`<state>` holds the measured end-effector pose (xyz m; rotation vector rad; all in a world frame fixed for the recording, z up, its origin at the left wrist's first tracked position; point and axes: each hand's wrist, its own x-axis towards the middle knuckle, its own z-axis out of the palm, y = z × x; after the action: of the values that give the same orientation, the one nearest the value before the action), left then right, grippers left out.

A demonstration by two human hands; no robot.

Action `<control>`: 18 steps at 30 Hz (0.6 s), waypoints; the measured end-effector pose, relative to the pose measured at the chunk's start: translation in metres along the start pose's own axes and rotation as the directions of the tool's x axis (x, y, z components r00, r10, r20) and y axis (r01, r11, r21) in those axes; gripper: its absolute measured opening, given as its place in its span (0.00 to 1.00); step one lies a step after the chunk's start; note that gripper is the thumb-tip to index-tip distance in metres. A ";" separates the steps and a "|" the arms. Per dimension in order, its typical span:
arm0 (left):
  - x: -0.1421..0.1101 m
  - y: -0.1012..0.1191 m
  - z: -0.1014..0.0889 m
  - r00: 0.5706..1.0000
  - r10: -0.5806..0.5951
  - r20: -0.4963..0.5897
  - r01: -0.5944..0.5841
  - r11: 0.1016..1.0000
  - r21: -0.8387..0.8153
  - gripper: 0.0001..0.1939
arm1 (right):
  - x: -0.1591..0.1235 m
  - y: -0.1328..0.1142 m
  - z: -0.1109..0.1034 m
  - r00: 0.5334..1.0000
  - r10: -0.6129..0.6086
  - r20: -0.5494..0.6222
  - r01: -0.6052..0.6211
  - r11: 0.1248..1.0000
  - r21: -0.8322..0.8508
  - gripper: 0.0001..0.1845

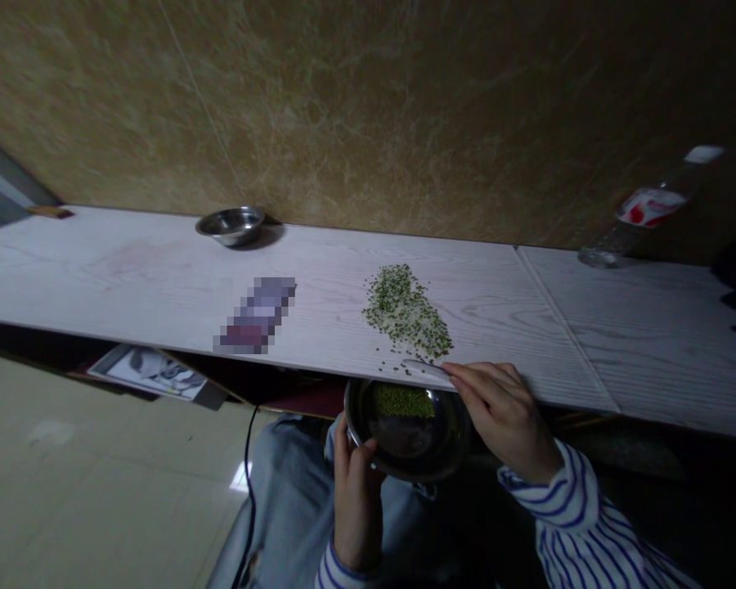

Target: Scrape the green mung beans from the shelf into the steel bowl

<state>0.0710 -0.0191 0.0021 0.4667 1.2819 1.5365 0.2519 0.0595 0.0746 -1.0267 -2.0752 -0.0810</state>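
Observation:
My left hand [359, 495] grips the near left rim of a steel bowl [447, 433], thumb over the edge. The bowl is just below the table's front edge, above my lap, with small green beans [405, 401] gathered along its far side. In my right hand [506, 413] is a slim silver spoon [426, 368], pinched between thumb and fingers. It points left over the table edge, beside a few stray beans. Beyond it a loose pile of green beans mixed with white grains [408, 311] is spread on the table.
A second steel bowl [231, 227] stands near the wall on the whitish wooden table [128, 270]. A blurred-out flat rectangular thing [258, 315] lies left of the pile. At the right stands a clear bottle [644, 209] with a white cap. A black cable [249, 483] hangs below.

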 end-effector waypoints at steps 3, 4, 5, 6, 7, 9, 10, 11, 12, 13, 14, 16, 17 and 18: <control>-0.001 0.002 0.002 0.992 -0.125 0.020 0.126 0.983 -0.131 0.30 | -0.001 0.004 -0.001 1.000 0.005 -0.007 -0.005 1.000 -0.024 0.13; -0.001 0.003 0.003 0.991 -0.133 0.022 0.135 0.979 -0.150 0.30 | -0.001 0.005 0.000 1.000 0.008 -0.002 -0.008 1.000 -0.022 0.13; -0.002 0.004 0.004 0.991 -0.131 0.022 0.132 0.978 -0.160 0.29 | 0.000 0.006 0.002 1.000 0.008 0.003 -0.008 1.000 -0.017 0.13; -0.002 0.004 0.004 0.992 -0.123 0.019 0.124 0.979 -0.163 0.29 | 0.000 0.007 0.004 1.000 0.009 0.012 -0.008 1.000 -0.010 0.13; -0.002 0.005 0.005 0.993 -0.116 0.013 0.117 0.980 -0.159 0.28 | 0.001 0.008 0.005 1.000 0.008 0.020 -0.008 1.000 -0.004 0.13; -0.002 0.005 0.005 0.994 -0.113 -0.003 0.111 0.983 -0.143 0.27 | 0.003 0.008 0.008 0.999 0.005 0.037 -0.005 1.000 0.003 0.13; -0.002 0.005 0.005 0.993 -0.117 -0.009 0.114 0.983 -0.142 0.28 | 0.004 0.008 0.009 0.999 0.001 0.044 -0.002 1.000 0.007 0.13; -0.002 0.004 0.005 0.992 -0.123 -0.011 0.120 0.982 -0.145 0.28 | 0.004 0.008 0.010 0.999 -0.002 0.049 0.001 1.000 0.013 0.13; -0.001 0.004 0.005 0.991 -0.131 -0.008 0.128 0.980 -0.152 0.29 | 0.005 0.008 0.010 0.999 -0.006 0.054 0.005 1.000 0.021 0.13; -0.001 0.003 0.005 0.991 -0.137 0.001 0.136 0.977 -0.162 0.30 | 0.005 0.008 0.010 0.998 -0.009 0.058 0.007 1.000 0.031 0.13; 0.000 0.002 0.004 0.990 -0.142 0.015 0.142 0.975 -0.173 0.31 | 0.004 0.008 0.010 0.998 -0.010 0.063 0.007 0.999 0.041 0.13; 0.000 0.001 0.003 0.989 -0.145 0.034 0.148 0.972 -0.185 0.34 | 0.003 0.009 0.008 0.997 -0.005 0.076 0.001 0.998 0.057 0.13; 0.000 0.001 0.003 0.989 -0.143 0.035 0.148 0.971 -0.186 0.34 | 0.002 0.009 0.008 0.997 -0.002 0.081 -0.003 0.998 0.063 0.13; 0.000 0.001 0.003 0.989 -0.142 0.034 0.146 0.972 -0.186 0.34 | 0.002 0.010 0.007 0.996 0.002 0.087 -0.008 0.998 0.069 0.13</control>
<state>0.0735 -0.0179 0.0039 0.2618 1.1173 1.5087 0.2537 0.0697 0.0684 -1.0093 -2.1377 0.0388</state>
